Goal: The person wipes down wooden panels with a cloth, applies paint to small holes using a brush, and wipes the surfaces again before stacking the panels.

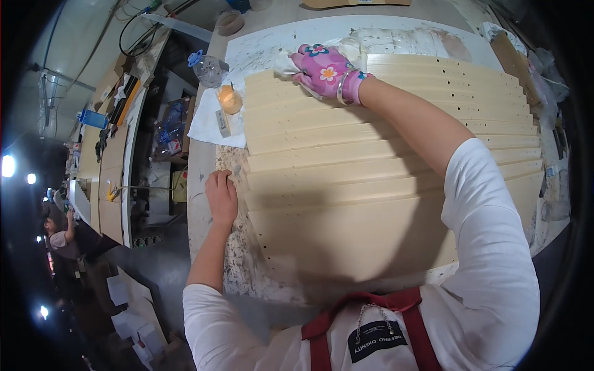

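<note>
My right hand (328,69), in a pink glove with a flower pattern, is closed on a white cloth (354,52). It presses the cloth on the far left part of several cream-coloured panels (346,229), stacked in overlapping steps like a fan. A bracelet circles the wrist over the glove's cuff. My bare left hand (221,196) rests on the stained tabletop (238,256) beside the panels' left edge. Its fingers are slightly bent and hold nothing that I can see. Small dark holes dot the panels near their right ends and at the lower left corner.
Left of the panels stand a clear bottle with a blue cap (210,69), an orange-filled cup (229,99) and a small grey block (223,123) on white paper. A round tub (230,23) sits farther back. A shelf bench and another person (65,238) are at the left.
</note>
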The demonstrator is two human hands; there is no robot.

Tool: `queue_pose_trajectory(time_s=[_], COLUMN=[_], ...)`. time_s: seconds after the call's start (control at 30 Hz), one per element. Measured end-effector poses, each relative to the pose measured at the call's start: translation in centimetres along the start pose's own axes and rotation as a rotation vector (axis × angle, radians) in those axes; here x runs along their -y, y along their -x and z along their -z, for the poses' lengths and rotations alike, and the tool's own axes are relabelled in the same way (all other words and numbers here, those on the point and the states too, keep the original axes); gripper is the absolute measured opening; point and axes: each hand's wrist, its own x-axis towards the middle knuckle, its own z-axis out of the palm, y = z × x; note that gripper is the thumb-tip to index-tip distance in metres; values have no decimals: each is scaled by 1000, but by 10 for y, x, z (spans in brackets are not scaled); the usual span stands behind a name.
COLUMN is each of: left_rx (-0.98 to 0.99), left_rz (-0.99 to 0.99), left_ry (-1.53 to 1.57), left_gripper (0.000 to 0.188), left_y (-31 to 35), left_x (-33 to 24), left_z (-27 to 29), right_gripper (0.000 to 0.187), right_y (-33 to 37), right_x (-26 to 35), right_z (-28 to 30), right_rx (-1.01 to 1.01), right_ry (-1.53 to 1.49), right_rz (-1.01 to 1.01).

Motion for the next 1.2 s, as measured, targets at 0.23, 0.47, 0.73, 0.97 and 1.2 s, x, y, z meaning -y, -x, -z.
queue_pose_trajectory(time_s=[0.23,0.47,0.73,0.97,1.2], left_rx=[0,36,44,164,442], left_rz=[33,11,39,660,860], left_ry=[12,27,59,1576,1653], left_gripper=[23,24,24,64,68], left_y=[-3,2,6,-32,-42], left_x=[-5,21,21,-81,-91], left_z=[0,-6,-16,7,13], right_gripper=[38,29,37,52,70], right_y=[113,269,449,507,587], right_x=[-139,-281,-105,-43,-107], right_z=[60,199,256,215,116], right_rx=[-136,19,-655,-669,-685], right_ry=[-2,446,26,96,286], right_rz=[-334,-858,-895,-1326,-1212])
